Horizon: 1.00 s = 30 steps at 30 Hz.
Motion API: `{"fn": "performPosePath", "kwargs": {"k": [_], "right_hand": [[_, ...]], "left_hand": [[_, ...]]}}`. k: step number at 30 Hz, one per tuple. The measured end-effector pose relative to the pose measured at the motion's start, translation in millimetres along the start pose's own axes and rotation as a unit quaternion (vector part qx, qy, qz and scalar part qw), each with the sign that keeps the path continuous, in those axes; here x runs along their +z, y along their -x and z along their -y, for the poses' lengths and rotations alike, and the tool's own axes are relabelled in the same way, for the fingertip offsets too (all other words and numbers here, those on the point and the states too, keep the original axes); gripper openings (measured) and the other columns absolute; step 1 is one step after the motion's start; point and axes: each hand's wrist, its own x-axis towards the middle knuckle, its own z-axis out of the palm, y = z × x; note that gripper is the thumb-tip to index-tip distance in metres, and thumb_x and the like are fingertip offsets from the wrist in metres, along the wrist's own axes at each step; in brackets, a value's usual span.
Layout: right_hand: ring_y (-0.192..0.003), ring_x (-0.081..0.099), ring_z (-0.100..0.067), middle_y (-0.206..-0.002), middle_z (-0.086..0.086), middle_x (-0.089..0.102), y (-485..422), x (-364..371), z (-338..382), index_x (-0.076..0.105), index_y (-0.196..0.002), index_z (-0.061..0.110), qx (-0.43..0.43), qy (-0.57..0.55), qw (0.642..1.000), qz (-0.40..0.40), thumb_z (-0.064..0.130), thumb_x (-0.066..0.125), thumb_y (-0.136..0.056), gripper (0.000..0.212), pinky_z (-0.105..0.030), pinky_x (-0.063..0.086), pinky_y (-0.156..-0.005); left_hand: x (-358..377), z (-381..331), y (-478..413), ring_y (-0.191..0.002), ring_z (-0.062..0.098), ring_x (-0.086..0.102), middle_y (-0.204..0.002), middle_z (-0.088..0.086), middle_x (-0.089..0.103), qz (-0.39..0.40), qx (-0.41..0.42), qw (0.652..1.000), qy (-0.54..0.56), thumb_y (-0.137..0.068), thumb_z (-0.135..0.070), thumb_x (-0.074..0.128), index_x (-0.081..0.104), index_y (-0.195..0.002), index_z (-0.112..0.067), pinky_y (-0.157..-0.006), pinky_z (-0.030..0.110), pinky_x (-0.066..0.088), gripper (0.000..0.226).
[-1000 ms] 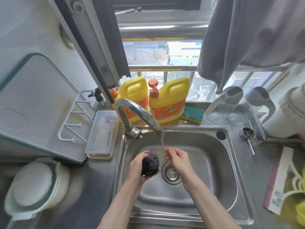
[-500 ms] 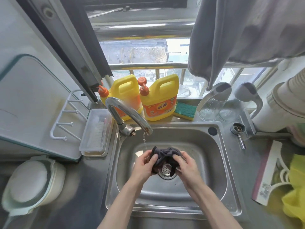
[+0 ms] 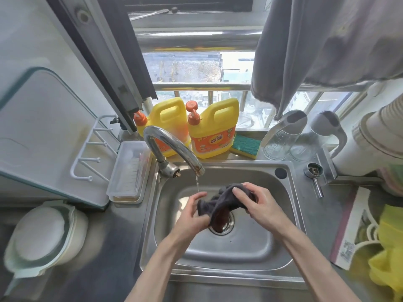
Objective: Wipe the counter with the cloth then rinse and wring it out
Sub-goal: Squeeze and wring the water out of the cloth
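A dark grey cloth (image 3: 220, 202) hangs spread between my two hands over the drain of the steel sink (image 3: 246, 253). My left hand (image 3: 193, 214) grips its lower left edge, fingers partly spread. The cloth's upper right part is pinched by my right hand (image 3: 258, 203). A thin stream of water falls from the curved tap (image 3: 172, 147) just left of the cloth, beside my left fingertips. The cloth covers part of the drain strainer (image 3: 226, 227).
Two yellow detergent jugs (image 3: 212, 131) and a green sponge (image 3: 246, 144) stand on the sill behind the sink. A clear plastic tray (image 3: 128, 171) and a lidded pot (image 3: 43, 238) are left; glass jugs (image 3: 281, 136), a booklet (image 3: 353, 227) and yellow plastic (image 3: 388, 253) right. Grey fabric (image 3: 327, 44) hangs above.
The cloth was a ball in my left hand alone; both hands have taken it and pulled it open over the drain. The view has shifted a little.
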Motion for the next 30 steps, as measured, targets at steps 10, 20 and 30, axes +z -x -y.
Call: {"fn": "performPosePath", "kwargs": {"k": [10,20,30], "right_hand": [[-0.087,0.073,-0.003,-0.091,0.011,0.080,4,-5,17,0.079,-0.101,0.023,-0.040,0.123,0.988,0.082,0.025,0.069,-0.093,0.013,-0.026,0.057,-0.083],[-0.091,0.069,-0.008,-0.093,0.015,0.071,37,14,-41,0.064,-0.099,0.037,0.006,0.143,0.988,-0.059,0.004,0.063,-0.095,0.033,-0.029,0.055,-0.084],[-0.115,0.057,-0.028,-0.116,-0.005,0.060,5,38,-33,0.056,-0.114,0.010,0.034,0.241,0.968,0.057,-0.007,0.049,-0.072,0.046,-0.031,0.043,-0.090]], "left_hand": [[34,10,-12,-0.077,0.013,0.062,-0.083,0.010,0.072,-0.049,0.116,0.985,-0.115,-0.074,-0.004,0.070,0.069,-0.091,-0.015,-0.072,0.036,0.050,0.021],[41,-8,-16,-0.081,0.020,0.068,-0.093,0.012,0.073,-0.187,0.032,0.981,0.047,-0.084,0.023,0.051,0.069,-0.099,-0.014,-0.065,0.024,0.057,0.044],[34,-10,-12,-0.083,0.012,0.069,-0.100,0.009,0.067,-0.042,0.010,0.998,-0.034,-0.081,0.023,0.054,0.058,-0.123,-0.012,-0.070,0.019,0.056,0.055]]}}
